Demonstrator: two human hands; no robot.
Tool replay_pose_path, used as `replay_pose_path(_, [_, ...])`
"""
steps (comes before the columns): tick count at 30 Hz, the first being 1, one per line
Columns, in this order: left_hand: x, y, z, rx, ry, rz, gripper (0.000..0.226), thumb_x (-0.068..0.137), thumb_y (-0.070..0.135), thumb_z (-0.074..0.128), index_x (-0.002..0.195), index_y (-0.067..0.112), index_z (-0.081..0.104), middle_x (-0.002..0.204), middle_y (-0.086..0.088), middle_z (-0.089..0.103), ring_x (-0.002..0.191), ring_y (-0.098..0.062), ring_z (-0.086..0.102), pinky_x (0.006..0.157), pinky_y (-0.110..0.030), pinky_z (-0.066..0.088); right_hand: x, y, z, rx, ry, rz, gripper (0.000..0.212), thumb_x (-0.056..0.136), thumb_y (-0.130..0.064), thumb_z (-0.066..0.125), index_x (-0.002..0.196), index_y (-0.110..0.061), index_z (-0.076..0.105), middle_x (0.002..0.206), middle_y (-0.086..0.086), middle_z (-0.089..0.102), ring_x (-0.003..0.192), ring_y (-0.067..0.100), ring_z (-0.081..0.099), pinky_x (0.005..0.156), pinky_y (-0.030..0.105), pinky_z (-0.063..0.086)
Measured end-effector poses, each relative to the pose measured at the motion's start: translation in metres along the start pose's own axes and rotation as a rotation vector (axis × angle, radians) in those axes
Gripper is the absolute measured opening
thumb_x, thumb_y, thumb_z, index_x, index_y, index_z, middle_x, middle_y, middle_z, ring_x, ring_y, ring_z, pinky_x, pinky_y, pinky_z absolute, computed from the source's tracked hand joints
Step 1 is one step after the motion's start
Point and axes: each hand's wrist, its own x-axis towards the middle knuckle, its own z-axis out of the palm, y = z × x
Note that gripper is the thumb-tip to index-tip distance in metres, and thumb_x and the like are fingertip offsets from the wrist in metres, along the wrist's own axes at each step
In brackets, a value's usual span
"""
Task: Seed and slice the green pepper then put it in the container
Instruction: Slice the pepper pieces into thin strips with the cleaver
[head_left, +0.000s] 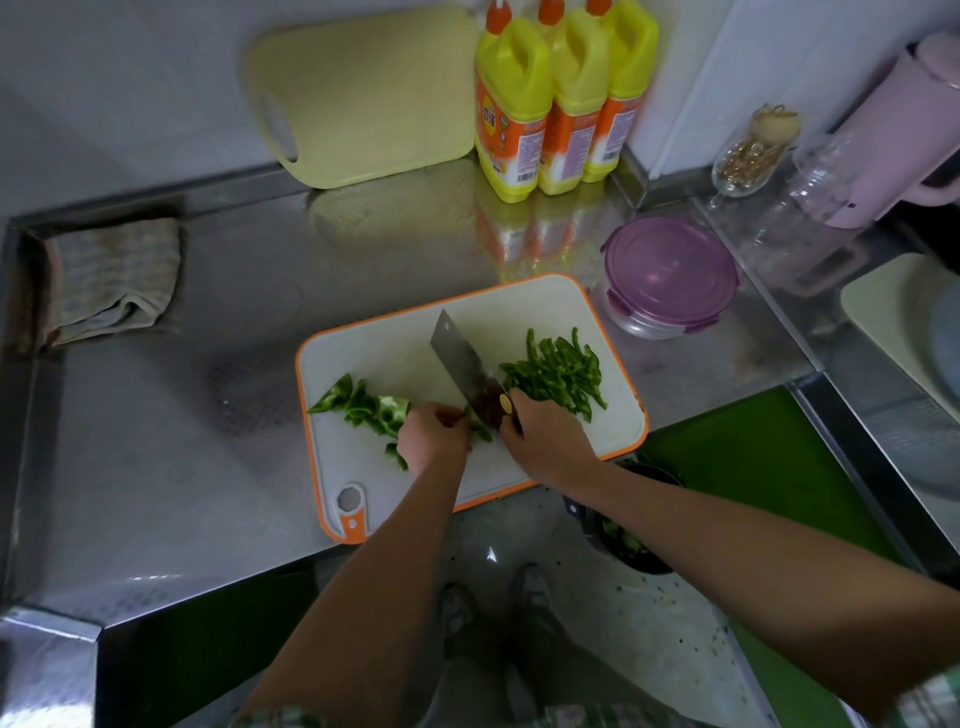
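Note:
A white cutting board with an orange rim (613, 415) lies on the steel counter. Large uncut green pepper pieces (363, 405) sit on its left half, and a heap of thin pepper strips (558, 371) lies on its right half. My left hand (431, 436) has curled fingers holding down a pepper piece (479, 429) beside the blade. My right hand (545, 441) grips the handle of a cleaver (462, 358), whose blade points away from me over the board's middle. A clear container with a purple lid (670, 275) stands shut behind the board's right corner.
A folded cloth (111, 280) lies at the counter's left. A yellow board (363, 98) and three yellow bottles (561, 98) stand against the back wall. A glass (748, 156), a clear jar (810, 208) and a pink jug (904, 130) crowd the right. A dark bin with scraps (623, 540) sits below the counter edge.

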Motion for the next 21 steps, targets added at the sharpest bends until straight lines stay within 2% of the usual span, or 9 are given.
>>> replay_pose_path(2, [0.002, 0.0, 0.002, -0.01, 0.001, -0.004, 0.014, 0.086, 0.021, 0.069, 0.099, 0.018, 0.074, 0.078, -0.004, 0.074, 0.08, -0.019, 0.068, 0.074, -0.03, 0.054, -0.003, 0.002, 0.001, 0.004, -0.008, 0.005, 0.011, 0.098, -0.02, 0.043, 0.088, -0.014, 0.041, 0.062, -0.001, 0.045, 0.058, 0.019, 0.048, 0.048, 0.027, 0.028])
replay_pose_path(5, [0.0, 0.001, 0.002, -0.05, -0.022, -0.007, 0.012, 0.087, 0.02, 0.068, 0.097, 0.017, 0.073, 0.077, -0.004, 0.074, 0.072, -0.015, 0.065, 0.065, -0.024, 0.047, -0.007, 0.004, 0.004, 0.02, 0.027, -0.003, 0.013, 0.097, -0.02, 0.044, 0.086, -0.015, 0.04, 0.059, -0.002, 0.044, 0.052, 0.016, 0.044, 0.045, 0.025, 0.025])
replay_pose_path(9, [-0.005, 0.005, -0.002, -0.04, 0.012, -0.008, 0.01, 0.091, 0.016, 0.061, 0.096, 0.015, 0.069, 0.079, -0.005, 0.073, 0.062, -0.012, 0.063, 0.058, -0.025, 0.047, -0.006, -0.003, 0.009, 0.021, 0.021, -0.023, 0.013, 0.098, -0.021, 0.043, 0.087, -0.015, 0.041, 0.058, -0.003, 0.043, 0.048, 0.011, 0.041, 0.043, 0.025, 0.024])
replay_pose_path(13, [-0.007, 0.002, -0.011, -0.027, 0.102, 0.056, 0.017, 0.089, 0.013, 0.056, 0.097, 0.016, 0.071, 0.088, -0.004, 0.073, 0.078, -0.024, 0.068, 0.075, -0.034, 0.057, -0.003, -0.006, 0.01, -0.009, -0.008, -0.019, 0.016, 0.1, -0.023, 0.039, 0.088, -0.013, 0.044, 0.059, -0.004, 0.041, 0.049, 0.01, 0.039, 0.046, 0.025, 0.025])
replay_pose_path(16, [-0.01, 0.002, -0.023, -0.005, 0.164, 0.128, 0.019, 0.091, 0.013, 0.055, 0.101, 0.016, 0.07, 0.092, -0.002, 0.07, 0.085, -0.023, 0.063, 0.071, -0.025, 0.045, 0.003, 0.006, 0.004, -0.028, 0.017, 0.066, 0.016, 0.1, -0.024, 0.038, 0.089, -0.013, 0.042, 0.06, -0.003, 0.041, 0.052, 0.015, 0.041, 0.053, 0.03, 0.032])
replay_pose_path(19, [-0.01, 0.0, -0.034, 0.011, 0.256, 0.149, 0.018, 0.092, 0.013, 0.054, 0.102, 0.016, 0.068, 0.096, -0.005, 0.068, 0.087, -0.026, 0.062, 0.069, -0.028, 0.044, 0.008, 0.012, 0.001, -0.036, 0.068, 0.106, 0.018, 0.1, -0.025, 0.039, 0.097, -0.009, 0.047, 0.061, -0.004, 0.039, 0.055, 0.02, 0.044, 0.05, 0.032, 0.033])
replay_pose_path(21, [-0.007, -0.004, -0.038, 0.033, 0.302, 0.131, 0.017, 0.091, 0.014, 0.056, 0.104, 0.016, 0.066, 0.103, -0.009, 0.066, 0.095, -0.029, 0.061, 0.074, -0.035, 0.048, 0.006, 0.002, 0.003, 0.003, 0.052, 0.075, 0.015, 0.099, -0.022, 0.04, 0.096, -0.01, 0.046, 0.06, -0.004, 0.039, 0.051, 0.015, 0.041, 0.045, 0.027, 0.027])
